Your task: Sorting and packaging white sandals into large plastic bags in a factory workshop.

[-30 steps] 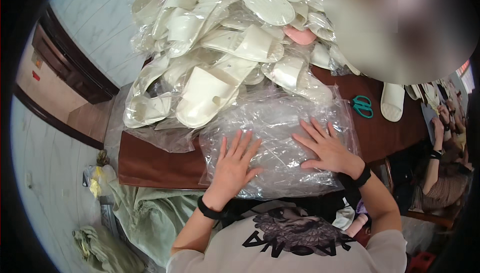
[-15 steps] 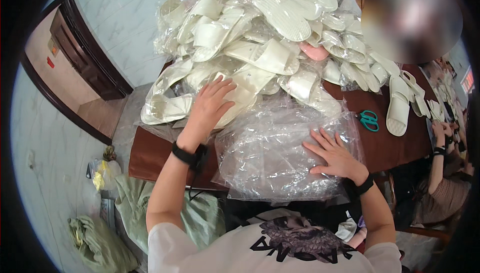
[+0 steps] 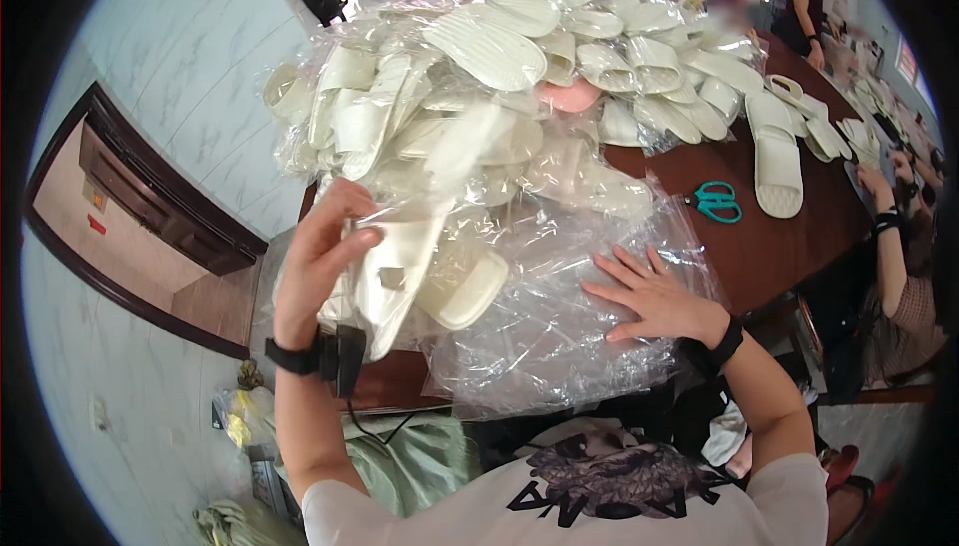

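My left hand (image 3: 325, 251) is closed, fingers and thumb pinched at the edge of a white slipper (image 3: 400, 271) that stands tilted at the near left of the pile. A second pale slipper (image 3: 465, 291) slants beside it, over the edge of the clear plastic bags (image 3: 539, 356). With fingers spread, my right hand (image 3: 654, 301) lies flat on those bags. Behind both hands rises a heap of white slippers (image 3: 489, 41), many in clear wrapping. One pink slipper (image 3: 569, 96) shows among them.
Teal-handled scissors (image 3: 717, 202) lie on the brown table (image 3: 689, 246) right of the bags. Beyond them sits an unwrapped white slipper (image 3: 774, 156). Another person's arm (image 3: 889, 246) is at the far right. Green sacks (image 3: 420, 456) stand below the table's left edge.
My left hand has gone from resting open on the slippers to gripping one and pulling it left and nearer, lifted. My right hand stays on the bags. The view has shifted.
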{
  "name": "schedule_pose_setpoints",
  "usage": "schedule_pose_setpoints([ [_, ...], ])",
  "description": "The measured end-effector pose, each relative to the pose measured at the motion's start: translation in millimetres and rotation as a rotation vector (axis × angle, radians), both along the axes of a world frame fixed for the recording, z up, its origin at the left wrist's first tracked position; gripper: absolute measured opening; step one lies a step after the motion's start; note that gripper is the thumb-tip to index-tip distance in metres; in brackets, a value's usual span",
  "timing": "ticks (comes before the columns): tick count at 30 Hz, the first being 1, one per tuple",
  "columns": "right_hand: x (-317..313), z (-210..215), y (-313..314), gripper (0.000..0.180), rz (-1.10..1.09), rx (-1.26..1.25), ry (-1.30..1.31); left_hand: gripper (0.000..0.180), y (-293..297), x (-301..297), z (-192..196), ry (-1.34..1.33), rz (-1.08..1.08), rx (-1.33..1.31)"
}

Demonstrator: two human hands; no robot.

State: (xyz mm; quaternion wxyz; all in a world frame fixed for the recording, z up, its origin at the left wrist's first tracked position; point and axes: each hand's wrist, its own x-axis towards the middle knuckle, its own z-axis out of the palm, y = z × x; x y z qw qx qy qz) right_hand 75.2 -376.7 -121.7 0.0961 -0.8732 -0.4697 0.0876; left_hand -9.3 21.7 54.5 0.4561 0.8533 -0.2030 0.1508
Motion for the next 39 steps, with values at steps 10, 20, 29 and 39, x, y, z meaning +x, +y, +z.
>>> schedule_pose_setpoints([
  [10, 0.2, -18.3, -9.8, 0.068, 0.004, 0.548, 0.279, 0.030, -115.9, -1.0, -8.6, -0.055, -0.474, 0.580],
  [20, -5.5, -31.8, -27.4, 0.065, 0.040, 0.723, 0.546, 0.097, -123.6, -25.6, -141.0, 0.071, 0.071, 0.269],
  [29, 8.3, 6.3, -34.7, 0.055, -0.162, 0.405, 0.349, 0.091, -111.4, -29.1, -180.6, 0.094, 0.109, 0.214],
  [39, -60.2, 36.0, -113.1, 0.014, -1.007, 0.830, -0.117, 0.087, -109.9, -29.2, -179.7, 0.080, 0.130, 0.223],
])
